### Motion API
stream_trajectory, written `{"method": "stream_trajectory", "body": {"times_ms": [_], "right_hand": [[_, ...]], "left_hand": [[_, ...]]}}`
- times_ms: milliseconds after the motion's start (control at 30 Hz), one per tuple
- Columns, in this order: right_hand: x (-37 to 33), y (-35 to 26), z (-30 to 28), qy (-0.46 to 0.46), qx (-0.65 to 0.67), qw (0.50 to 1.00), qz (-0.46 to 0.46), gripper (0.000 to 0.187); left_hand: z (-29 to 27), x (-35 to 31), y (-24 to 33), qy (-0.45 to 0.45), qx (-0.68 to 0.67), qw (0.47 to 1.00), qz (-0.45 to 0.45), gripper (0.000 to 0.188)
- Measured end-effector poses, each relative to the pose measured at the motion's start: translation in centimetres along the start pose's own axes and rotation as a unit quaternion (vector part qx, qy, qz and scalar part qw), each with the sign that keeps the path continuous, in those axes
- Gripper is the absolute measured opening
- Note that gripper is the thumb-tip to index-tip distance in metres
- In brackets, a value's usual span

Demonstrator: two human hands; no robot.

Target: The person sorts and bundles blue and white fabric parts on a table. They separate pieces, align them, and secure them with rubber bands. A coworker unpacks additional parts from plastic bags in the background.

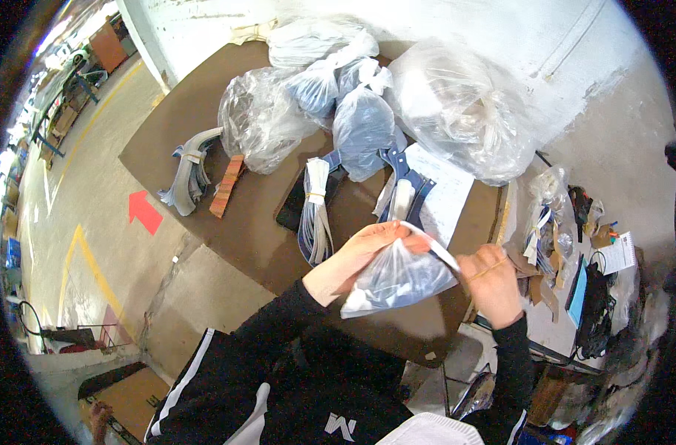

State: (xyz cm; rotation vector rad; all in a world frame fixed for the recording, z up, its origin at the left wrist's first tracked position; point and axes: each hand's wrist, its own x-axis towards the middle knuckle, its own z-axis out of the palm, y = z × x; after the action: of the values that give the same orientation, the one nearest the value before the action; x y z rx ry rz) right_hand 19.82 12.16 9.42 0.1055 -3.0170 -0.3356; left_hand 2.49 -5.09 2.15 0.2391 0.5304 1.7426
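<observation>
My left hand point(360, 256) is closed round the gathered top of a clear plastic bag point(401, 285), which hangs over the table's near edge with white and dark blue pieces inside. A narrow white strip point(436, 248) stretches from that hand to my right hand point(492, 285); whether it is part of the bag's top I cannot tell. My right hand is closed at the strip's end, and a thin tan band, like a rubber band, crosses its fingers. Just beyond my left hand lie a banded bundle of white and denim strips point(315, 211) and another blue and white bundle point(406, 189).
Several filled plastic bags point(364, 126) crowd the back of the brown table point(241, 241) by the wall. A grey strip bundle point(189, 174), a reddish-brown striped piece point(226, 187) and a written paper sheet point(436, 189) lie there too. A cluttered side table point(553, 330) stands at right.
</observation>
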Motion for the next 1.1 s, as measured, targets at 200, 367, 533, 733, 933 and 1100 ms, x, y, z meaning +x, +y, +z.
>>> {"method": "stream_trajectory", "body": {"times_ms": [200, 367, 533, 733, 933, 1100], "right_hand": [[-0.2, -4.7, -3.3, -0.001, 0.032, 0.999, 0.018, 0.012], [0.5, -4.8, -5.8, 0.042, 0.05, 0.998, 0.014, 0.018], [0.6, -1.9, -3.8, 0.19, 0.354, 0.902, 0.155, 0.033], [-0.8, -3.1, 3.4, 0.165, 0.693, 0.639, 0.29, 0.052], [1.3, -5.9, 3.0, 0.101, 0.701, 0.63, 0.319, 0.013], [-1.6, -3.4, 13.9, 0.23, 0.594, 0.699, 0.323, 0.014]], "left_hand": [[1.2, 0.2, -1.1, -0.074, 0.336, 0.939, -0.004, 0.018], [2.3, 0.5, -3.4, -0.138, 0.682, 0.669, 0.26, 0.025], [2.1, 0.8, -3.3, -0.108, 0.624, 0.739, 0.231, 0.023], [-0.4, 1.9, -4.0, -0.111, 0.281, 0.946, 0.121, 0.033], [-1.3, 2.5, -4.8, -0.119, 0.264, 0.953, 0.085, 0.033], [-1.0, 2.7, -5.4, -0.089, 0.321, 0.933, 0.138, 0.031]]}}
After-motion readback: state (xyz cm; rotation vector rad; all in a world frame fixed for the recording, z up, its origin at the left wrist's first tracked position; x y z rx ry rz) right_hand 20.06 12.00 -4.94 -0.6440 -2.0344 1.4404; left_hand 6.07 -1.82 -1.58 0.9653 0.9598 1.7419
